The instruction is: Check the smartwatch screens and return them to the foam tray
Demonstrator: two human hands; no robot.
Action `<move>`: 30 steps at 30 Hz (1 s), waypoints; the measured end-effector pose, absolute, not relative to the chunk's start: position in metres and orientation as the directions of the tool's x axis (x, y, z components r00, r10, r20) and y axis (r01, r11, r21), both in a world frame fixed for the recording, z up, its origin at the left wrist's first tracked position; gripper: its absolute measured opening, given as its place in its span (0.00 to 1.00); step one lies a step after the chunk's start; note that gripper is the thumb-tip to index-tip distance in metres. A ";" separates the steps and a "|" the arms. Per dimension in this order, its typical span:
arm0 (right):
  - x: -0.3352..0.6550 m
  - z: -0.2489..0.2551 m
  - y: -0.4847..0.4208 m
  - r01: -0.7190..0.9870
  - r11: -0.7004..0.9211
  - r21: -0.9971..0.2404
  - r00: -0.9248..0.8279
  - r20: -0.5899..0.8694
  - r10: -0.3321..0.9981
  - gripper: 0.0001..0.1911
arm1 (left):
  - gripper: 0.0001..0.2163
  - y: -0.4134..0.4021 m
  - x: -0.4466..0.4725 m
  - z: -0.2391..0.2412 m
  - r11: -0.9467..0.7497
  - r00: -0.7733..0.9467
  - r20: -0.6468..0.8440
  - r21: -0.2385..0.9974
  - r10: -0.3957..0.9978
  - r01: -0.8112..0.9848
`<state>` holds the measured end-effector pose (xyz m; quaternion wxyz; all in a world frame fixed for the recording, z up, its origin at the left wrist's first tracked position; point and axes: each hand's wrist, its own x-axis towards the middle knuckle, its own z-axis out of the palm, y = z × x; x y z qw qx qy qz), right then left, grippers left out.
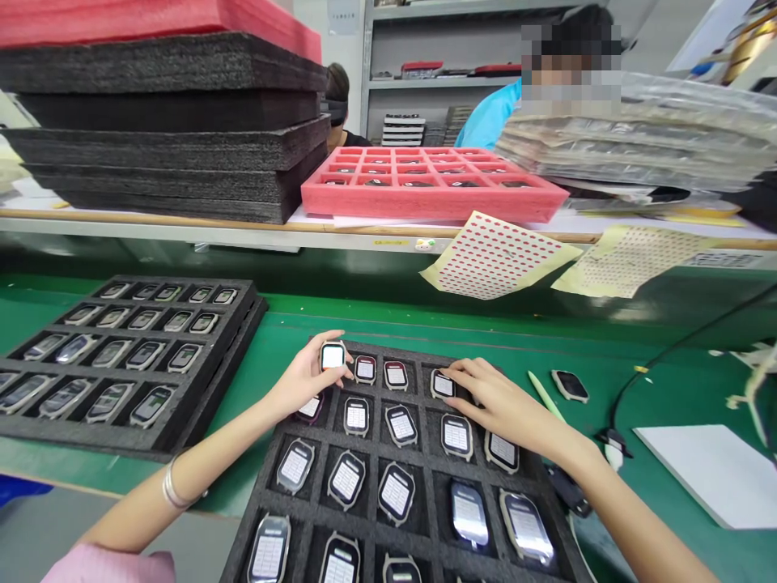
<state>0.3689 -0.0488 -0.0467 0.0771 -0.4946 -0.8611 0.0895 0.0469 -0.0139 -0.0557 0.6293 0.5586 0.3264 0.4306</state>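
A black foam tray [418,449] lies in front of me on the green belt, its pockets filled with several watch bodies with lit white screens. My left hand [303,376] is closed round one watch body [333,355], lifted at the tray's far left corner. My right hand [494,397] rests on the far right part of the tray, fingers curled, fingertips touching a watch body [442,384] in its pocket.
A second black foam tray [200,380] of watch bodies sits at left. A loose watch body [571,385], a green pen [542,393], a cable [668,352] and white paper [716,474] lie at right. Behind: stacked black foam [170,146], a pink tray [425,202], dot sticker sheets [498,255], a person in blue.
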 end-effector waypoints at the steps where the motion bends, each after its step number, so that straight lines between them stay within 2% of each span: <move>1: 0.369 -0.046 -0.048 0.841 0.492 -0.224 -0.498 0.035 0.867 0.18 | 0.25 -0.013 0.047 -0.057 0.002 0.411 0.069 0.985 0.909 -0.170; 9: 0.365 -0.038 -0.039 0.856 0.485 -0.181 -0.499 -0.039 0.866 0.16 | 0.32 -0.007 0.043 -0.071 -0.023 0.447 0.091 0.987 0.890 -0.157; 11: 0.363 -0.036 -0.036 0.852 0.501 -0.149 -0.514 -0.057 0.856 0.15 | 0.32 -0.004 0.041 -0.075 -0.075 0.441 0.102 0.994 0.892 -0.077; 13: 0.359 -0.033 -0.034 0.847 0.522 -0.101 -0.530 -0.069 0.845 0.14 | 0.30 -0.001 0.038 -0.078 -0.205 0.420 0.129 0.968 0.898 0.142; 15: 0.355 -0.030 -0.033 0.842 0.539 -0.036 -0.540 -0.086 0.837 0.13 | 0.26 0.003 0.035 -0.080 -0.362 0.421 0.176 0.833 0.890 0.419; 17: 0.350 -0.028 -0.032 0.832 0.555 0.011 -0.551 -0.106 0.828 0.12 | 0.21 0.007 0.031 -0.081 -0.459 0.454 0.203 0.678 0.868 0.574; 20: 0.347 -0.027 -0.030 0.819 0.574 0.024 -0.568 -0.113 0.815 0.12 | 0.16 0.014 0.024 -0.082 -0.512 0.504 0.200 0.599 0.840 0.616; 25: 0.350 -0.032 -0.029 0.816 0.577 0.016 -0.575 -0.079 0.815 0.16 | 0.16 0.018 0.015 -0.075 -0.549 0.550 0.159 0.491 0.820 0.677; 30: 0.351 -0.036 -0.038 0.849 0.526 0.038 -0.527 0.014 0.850 0.18 | 0.15 0.007 0.042 -0.052 -0.645 0.637 0.140 0.303 0.758 0.701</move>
